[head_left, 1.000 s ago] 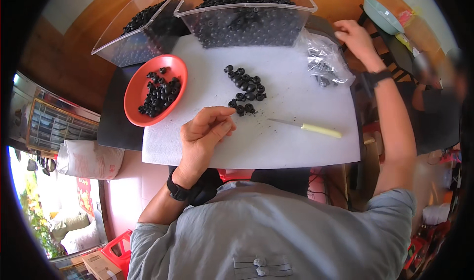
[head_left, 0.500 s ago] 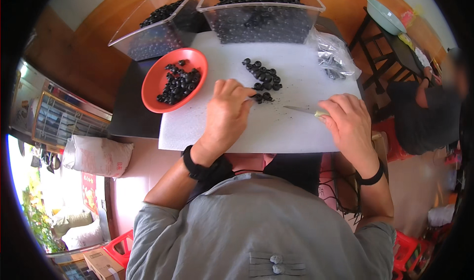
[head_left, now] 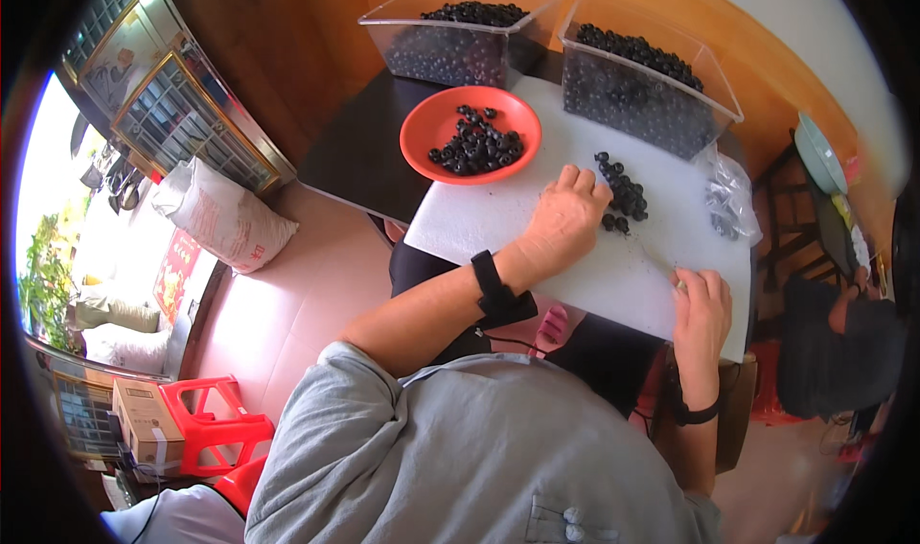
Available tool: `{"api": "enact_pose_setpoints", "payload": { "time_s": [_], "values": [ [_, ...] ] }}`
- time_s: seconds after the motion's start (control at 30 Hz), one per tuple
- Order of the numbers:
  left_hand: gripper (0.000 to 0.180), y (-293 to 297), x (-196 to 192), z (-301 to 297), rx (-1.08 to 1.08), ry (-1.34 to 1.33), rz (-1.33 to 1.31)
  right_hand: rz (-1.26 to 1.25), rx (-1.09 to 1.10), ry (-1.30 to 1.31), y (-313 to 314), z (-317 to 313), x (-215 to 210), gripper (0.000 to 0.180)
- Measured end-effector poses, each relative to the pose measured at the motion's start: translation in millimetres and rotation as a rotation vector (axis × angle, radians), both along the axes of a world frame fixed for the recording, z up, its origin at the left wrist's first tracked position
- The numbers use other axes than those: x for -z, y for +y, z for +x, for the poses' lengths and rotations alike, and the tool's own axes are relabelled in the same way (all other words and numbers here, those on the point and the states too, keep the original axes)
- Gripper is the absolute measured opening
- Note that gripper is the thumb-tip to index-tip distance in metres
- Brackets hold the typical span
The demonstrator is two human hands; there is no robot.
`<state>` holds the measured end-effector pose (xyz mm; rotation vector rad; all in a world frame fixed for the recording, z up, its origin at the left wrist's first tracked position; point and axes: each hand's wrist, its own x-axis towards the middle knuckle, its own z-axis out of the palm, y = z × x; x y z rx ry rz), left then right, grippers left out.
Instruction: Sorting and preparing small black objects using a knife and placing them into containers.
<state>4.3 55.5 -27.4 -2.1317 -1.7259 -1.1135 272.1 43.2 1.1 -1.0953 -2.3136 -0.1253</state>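
Note:
On the white board (head_left: 565, 280) lies a small cluster of round black pieces with holes (head_left: 628, 197), bead-like; their exact kind I cannot make out. My left hand (head_left: 563, 223) is just left of them, its fingers curled closed; whatever they pinch is hidden. To the lower right, my right hand (head_left: 702, 319) is closed on the pale handle of a small knife (head_left: 656, 258), its thin blade slanting up-left toward the cluster and apart from it. More such pieces fill the middle of an orange-red bowl (head_left: 419, 134), upper left of my left hand.
Two clear plastic bins, one at the back left (head_left: 446, 53) and one at the back right (head_left: 637, 103), hold many black pieces. A clear plastic bag (head_left: 733, 199) rests on the board's right edge. Another person (head_left: 839, 352) sits at far right. Left stand a white sack (head_left: 225, 213) and red stool (head_left: 216, 429).
The view has swung left, so the board and bowl appear further right and tilted. My left hand has shifted slightly up beside the cluster; my right hand still grips the knife.

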Motion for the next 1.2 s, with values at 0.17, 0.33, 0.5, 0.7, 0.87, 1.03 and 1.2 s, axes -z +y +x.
{"api": "enact_pose_setpoints", "payload": {
  "time_s": [0.17,0.33,0.5,0.7,0.87,1.03,1.2],
  "values": [
    [0.020,-2,3,1,-0.059,0.023,-0.013,-0.102,-0.013,0.047,5,6,-6,0.021],
    [0.020,-2,1,4,-0.104,0.054,-0.066,0.090,0.072,-0.164,10,10,1,0.024],
    [0.016,-9,2,-2,-0.129,0.016,-0.056,0.147,0.147,-0.062,22,5,7,0.024],
    [0.020,-43,-5,-14,-0.062,0.052,0.013,0.138,-0.010,0.159,1,-29,1,0.014],
    [0.038,-57,-20,-29,0.122,-0.235,-0.135,0.184,-0.031,0.092,-1,-41,2,0.009],
    [0.037,-53,-23,-34,0.220,-0.304,-0.173,0.131,-0.036,0.129,-3,-44,1,0.011],
    [0.030,-44,-20,-39,0.254,-0.151,-0.151,0.166,-0.061,0.124,-1,-49,13,0.011]
  ]
}}
